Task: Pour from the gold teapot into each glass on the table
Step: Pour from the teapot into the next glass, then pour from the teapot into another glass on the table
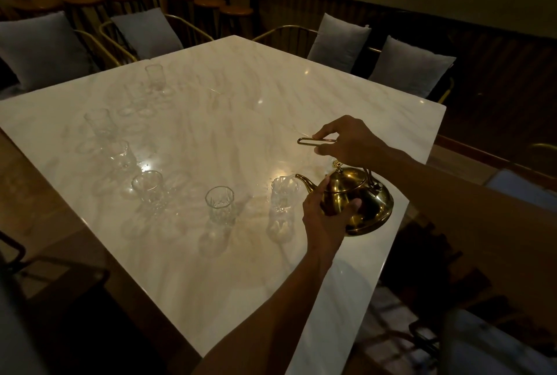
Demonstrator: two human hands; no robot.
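The gold teapot [366, 198] is tilted at the right side of the white marble table [229, 269], its spout at the rim of the nearest clear cut glass [283, 195]. My right hand [346, 141] grips the thin wire handle above the lid. My left hand [327, 212] cups the pot's front side below the spout. Several more glasses stand in a curved row to the left: one [219, 204], another [148, 186], a third [120, 153], and further ones [99, 123] toward the far one [154, 76]. I cannot tell if liquid is flowing.
Chairs with grey cushions [337, 40] line the far and left edges of the table. Wooden stools [211, 4] stand at the back wall. The table's right edge runs just beside the teapot. The room is dim.
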